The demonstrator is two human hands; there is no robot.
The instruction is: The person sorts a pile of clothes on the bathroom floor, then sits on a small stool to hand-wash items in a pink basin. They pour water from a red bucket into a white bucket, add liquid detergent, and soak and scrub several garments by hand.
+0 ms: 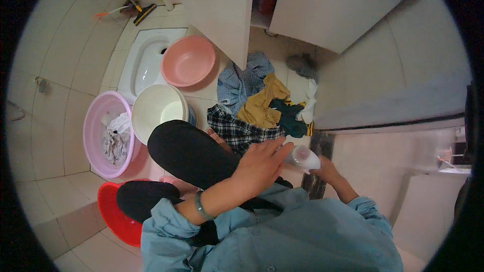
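My right hand (329, 170) grips a white plastic bottle (311, 160) by its side, its pinkish round end facing up. Close by, my left hand (262, 158) is spread, palm down, with its fingertips beside the bottle; whether they touch it is unclear. A dark band circles my left wrist. Beyond the hands, clothes lie heaped on the tiled floor: a black-and-white plaid garment (242, 130), a mustard garment (261, 107), a blue checked garment (238, 83), a dark green garment with yellow trim (291, 117) and a white cloth (309, 100).
A pink-purple basin (89, 132) holds wet-looking cloths. Beside it stand a white bucket (155, 109) and a pink basin (189, 62), near a white squat toilet (145, 58). A red basin (113, 215) is at lower left. A squeegee (145, 14) leans by the wall; a cabinet door (223, 11) juts in.
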